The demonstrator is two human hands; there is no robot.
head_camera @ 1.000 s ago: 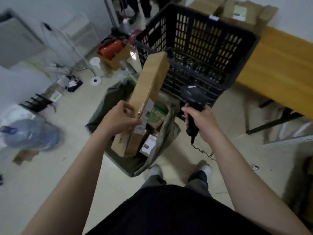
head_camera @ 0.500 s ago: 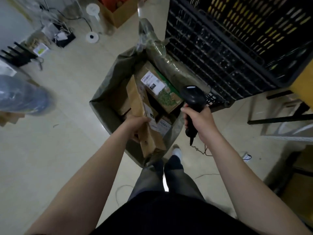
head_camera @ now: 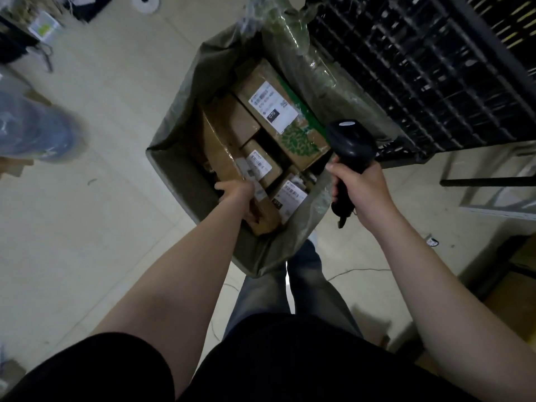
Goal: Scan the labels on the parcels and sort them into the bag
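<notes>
— Left grip [head_camera: 242, 198]?
— Down inside bag [head_camera: 174, 175], clasping long box [head_camera: 223, 158] beside other parcels [head_camera: 301, 140].
— Right grip [head_camera: 362, 192]?
— Wrapped round scanner [head_camera: 351, 146], over bag's right edge.

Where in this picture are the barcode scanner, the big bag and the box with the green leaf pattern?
barcode scanner [head_camera: 351, 142]: head view, on its black top end.
bag [head_camera: 179, 166]: head view, on its grey-green left wall.
box with the green leaf pattern [head_camera: 300, 140]: head view, on the leaf print.
</notes>
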